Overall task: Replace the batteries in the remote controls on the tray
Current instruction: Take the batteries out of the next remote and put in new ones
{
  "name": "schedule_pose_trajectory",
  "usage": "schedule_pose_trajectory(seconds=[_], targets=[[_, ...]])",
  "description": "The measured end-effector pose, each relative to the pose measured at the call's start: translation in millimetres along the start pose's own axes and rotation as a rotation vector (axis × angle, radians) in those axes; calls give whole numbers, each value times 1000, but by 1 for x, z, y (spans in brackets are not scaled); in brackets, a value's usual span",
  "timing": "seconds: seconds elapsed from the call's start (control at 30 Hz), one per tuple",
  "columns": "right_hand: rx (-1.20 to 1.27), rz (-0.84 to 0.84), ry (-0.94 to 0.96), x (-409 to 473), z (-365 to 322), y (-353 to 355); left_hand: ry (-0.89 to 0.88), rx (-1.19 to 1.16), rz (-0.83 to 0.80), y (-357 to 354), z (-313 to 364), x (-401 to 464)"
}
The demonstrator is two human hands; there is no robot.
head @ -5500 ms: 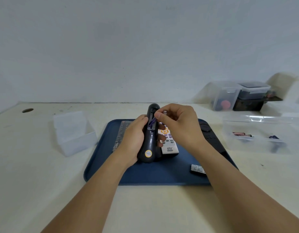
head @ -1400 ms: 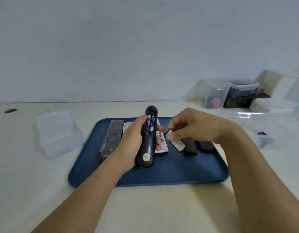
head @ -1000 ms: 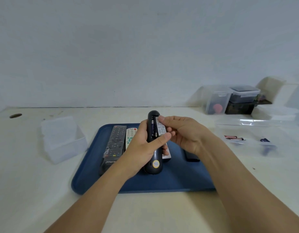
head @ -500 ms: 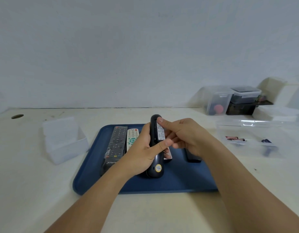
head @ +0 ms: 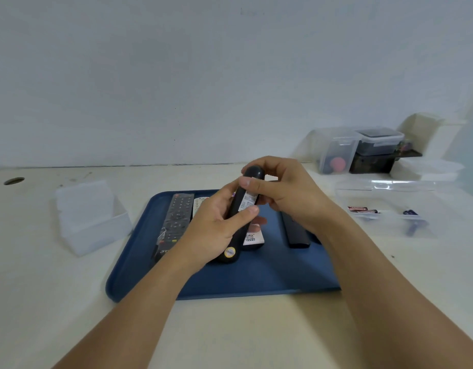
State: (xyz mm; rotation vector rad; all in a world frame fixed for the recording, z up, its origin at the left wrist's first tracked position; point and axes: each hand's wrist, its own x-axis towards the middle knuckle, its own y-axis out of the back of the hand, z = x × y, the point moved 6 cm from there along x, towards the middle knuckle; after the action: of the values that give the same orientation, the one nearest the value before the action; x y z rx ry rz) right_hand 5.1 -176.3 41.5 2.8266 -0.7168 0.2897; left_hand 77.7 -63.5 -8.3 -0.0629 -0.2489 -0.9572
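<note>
Both hands hold a black remote back side up over the blue tray. My left hand grips its lower body, thumb lying on the labelled battery cover. My right hand curls round the remote's top end, thumb against the cover's upper edge. The batteries inside are hidden. On the tray lie a dark remote, a white remote mostly behind my left hand, a white remote under the held one, and a black remote on the right.
An open clear box stands left of the tray. At the right, a clear container holds loose batteries. More plastic boxes sit at the back right by the wall. A hole is in the table's far left.
My right hand picked the battery cover off the tray, set it on the back of the black remote and now wraps the remote's top end. The batteries are covered.
</note>
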Motion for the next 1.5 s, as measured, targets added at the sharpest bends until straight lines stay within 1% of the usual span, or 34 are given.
schedule_pose_trajectory(seconds=[0.07, 0.13, 0.17, 0.2, 0.27, 0.3, 0.37, 0.4, 0.47, 0.57, 0.7, 0.77, 0.87, 1.0, 1.07, 1.13, 1.2, 1.27, 1.33, 1.4, 1.43, 1.5], targets=[[29, 53, 81, 0, -9, 9, -33, 125, 173, 14, 0, 3], [-12, 199, 181, -2, -19, 27, -73, 298, 361, 35, 0, 5], [-83, 280, 228, -4, -23, 35, -73, 405, 405, 41, -1, 6], [-185, 350, 272, -4, -25, 40, -70, 512, 408, 44, -3, 6], [-474, 409, 307, -2, -21, 42, -89, 696, 306, 40, -8, 6], [-601, 389, 285, 1, -13, 40, -111, 774, 228, 34, -11, 6], [-724, 281, 205, 7, 3, 31, -105, 913, 63, 23, -17, 7], [-769, 231, 181, 9, 9, 27, -84, 975, 11, 19, -19, 7], [-870, 165, 176, 10, 13, 23, -62, 1075, -38, 17, -21, 6], [-942, 51, 148, 7, 10, 19, -29, 1094, -70, 20, -24, 6], [-973, -227, -47, -2, 20, 7, -33, 1066, -80, 22, -24, 7], [-1045, -336, -105, -3, 29, 1, -35, 1063, -88, 20, -23, 7], [-1067, -415, -162, -4, 39, -1, -24, 1059, -102, 21, -24, 6], [-1049, -448, -250, -7, 44, 4, -16, 1070, -93, 22, -24, 5], [-1037, -425, -252, -8, 40, 7, -11, 1059, -93, 22, -24, 5], [-958, -369, -215, -7, 32, 6, -7, 1041, -115, 23, -26, 5], [-882, -250, -156, -4, 24, 1, -4, 1021, -136, 26, -24, 5], [-939, -90, -109, 0, 22, -3, -46, 1024, -113, 31, -17, 5], [-1067, 51, -120, 2, 23, -1, -81, 1092, -75, 37, -13, 6], [-1127, 179, -175, 2, 26, 12, -17, 1157, -35, 45, -17, 8], [-1135, 215, -209, 3, 29, 20, 31, 1171, -24, 47, -20, 8], [-1147, 201, -272, 5, 36, 29, 90, 1198, -38, 48, -27, 8]])
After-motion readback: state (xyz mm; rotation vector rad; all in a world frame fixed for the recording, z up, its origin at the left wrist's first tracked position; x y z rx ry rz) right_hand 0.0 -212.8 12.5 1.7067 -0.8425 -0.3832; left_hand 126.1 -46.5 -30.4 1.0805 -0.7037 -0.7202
